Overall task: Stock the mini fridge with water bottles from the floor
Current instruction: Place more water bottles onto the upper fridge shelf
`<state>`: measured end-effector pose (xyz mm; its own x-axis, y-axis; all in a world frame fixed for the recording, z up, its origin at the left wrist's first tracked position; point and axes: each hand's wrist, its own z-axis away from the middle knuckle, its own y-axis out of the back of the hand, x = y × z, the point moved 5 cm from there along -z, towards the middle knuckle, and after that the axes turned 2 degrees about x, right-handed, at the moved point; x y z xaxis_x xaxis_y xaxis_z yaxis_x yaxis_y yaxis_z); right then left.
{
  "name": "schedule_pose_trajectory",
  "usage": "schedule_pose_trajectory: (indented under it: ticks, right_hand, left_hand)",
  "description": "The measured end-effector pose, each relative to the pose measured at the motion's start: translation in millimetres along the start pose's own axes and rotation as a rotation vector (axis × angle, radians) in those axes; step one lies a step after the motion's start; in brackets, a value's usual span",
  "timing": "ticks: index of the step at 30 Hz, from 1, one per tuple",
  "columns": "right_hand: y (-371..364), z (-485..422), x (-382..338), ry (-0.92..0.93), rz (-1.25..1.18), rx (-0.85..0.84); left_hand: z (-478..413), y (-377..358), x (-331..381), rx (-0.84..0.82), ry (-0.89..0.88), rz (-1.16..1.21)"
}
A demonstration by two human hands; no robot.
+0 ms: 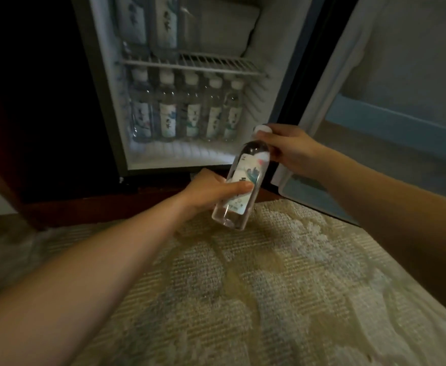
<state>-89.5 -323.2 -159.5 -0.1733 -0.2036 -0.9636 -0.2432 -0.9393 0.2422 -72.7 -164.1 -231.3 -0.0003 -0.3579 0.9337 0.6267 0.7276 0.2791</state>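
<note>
A clear water bottle [243,180] with a white cap and a pale label hangs tilted just in front of the open mini fridge [105,83]. My left hand [208,190] grips its lower body, thumb across the label. My right hand [290,149] holds its neck and cap end. Inside the fridge, a row of several bottles [187,112] stands upright on the bottom floor. Two more bottles [148,22] stand on the wire shelf [216,66] above, at the left.
The fridge door [375,107] stands open to the right, its lower door bin [306,191] close to my right wrist. Patterned beige carpet [256,286] covers the floor below. A dark wooden cabinet [32,128] surrounds the fridge at the left.
</note>
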Motion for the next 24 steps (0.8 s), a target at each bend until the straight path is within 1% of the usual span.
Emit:
schedule_pose_trajectory:
  ticks: [7,11,17,24]
  right_hand:
    - [-27,-23,-57,0.122,0.026,-0.048]
    - [-41,-33,-83,0.199,0.089,-0.072]
    - [-49,-47,-112,0.280,0.100,-0.031]
    - [-55,-53,-139,0.381,0.108,-0.012]
  left_hand:
    - [2,44,23,0.185,-0.062,0.081]
    - [1,61,31,0.211,-0.073,0.147]
    - [-1,78,44,0.248,-0.078,0.244]
    - [-7,89,56,0.270,-0.104,0.281]
